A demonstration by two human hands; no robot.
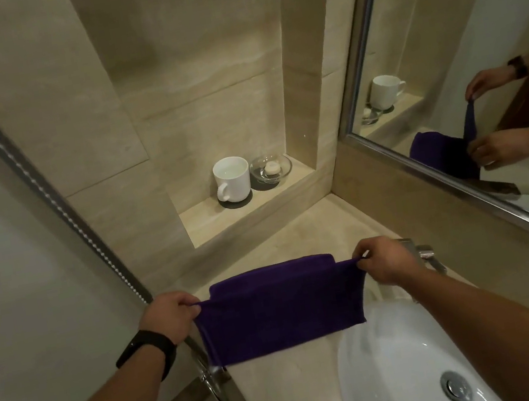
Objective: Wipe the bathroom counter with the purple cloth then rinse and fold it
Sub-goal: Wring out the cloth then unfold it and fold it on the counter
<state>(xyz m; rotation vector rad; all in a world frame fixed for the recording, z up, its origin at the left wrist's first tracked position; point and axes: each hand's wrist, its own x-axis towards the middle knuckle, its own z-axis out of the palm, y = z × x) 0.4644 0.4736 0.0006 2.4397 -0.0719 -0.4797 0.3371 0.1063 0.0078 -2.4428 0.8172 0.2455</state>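
The purple cloth [280, 310] hangs stretched between my two hands, doubled over so one layer shows behind the other, just above the beige marble counter [288, 383]. My left hand [171, 314] pinches its left top corner; a black band sits on that wrist. My right hand [385, 262] pinches the right top corner. The cloth's lower edge reaches the counter beside the white sink [389, 355].
A wall niche holds a white mug [232, 178] and a glass soap dish [271, 168]. The chrome tap [426, 254] is partly hidden behind my right hand. A mirror [478, 56] runs along the right wall; the sink drain [457, 386] lies bottom right. A chrome fitting [212, 375] hangs below the counter edge.
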